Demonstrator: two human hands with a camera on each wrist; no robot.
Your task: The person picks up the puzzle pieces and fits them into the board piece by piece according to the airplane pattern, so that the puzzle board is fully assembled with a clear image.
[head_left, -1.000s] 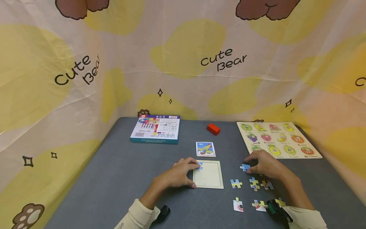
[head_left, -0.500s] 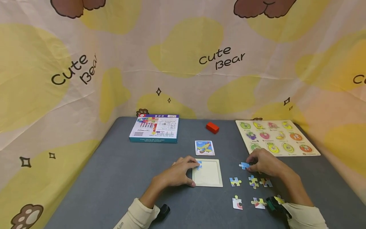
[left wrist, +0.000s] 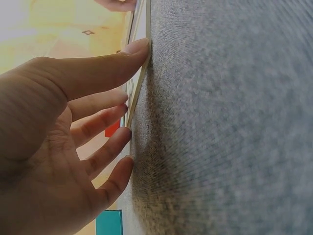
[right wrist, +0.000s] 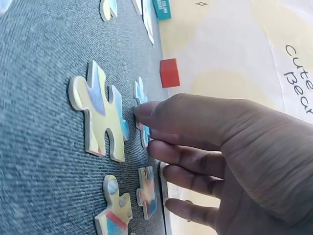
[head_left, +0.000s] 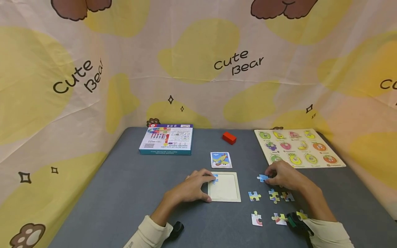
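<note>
A pale square tray [head_left: 227,193] lies flat on the grey table, with a small blue puzzle piece [head_left: 215,178] in its far left corner. My left hand [head_left: 192,187] spans the tray's left side, thumb on the near corner and index finger by that piece; in the left wrist view the thumb of the left hand [left wrist: 73,112] touches the tray's edge. My right hand [head_left: 286,177] pinches a blue piece [head_left: 262,178] between thumb and fingers, low over the table. The right wrist view shows this blue piece [right wrist: 141,93] at the thumb tip, partly hidden.
Several loose pieces lie right of the tray, among them a yellow-blue one [head_left: 254,196] and a white-pink one [head_left: 256,219]. Beyond the tray lie an airplane card [head_left: 221,160], a red block [head_left: 229,138], a flat box [head_left: 167,139] and a fruit board [head_left: 297,148].
My right hand and the pinched blue piece have shifted slightly left and away from me. The left hand stays on the tray. The head view has also shifted a little.
</note>
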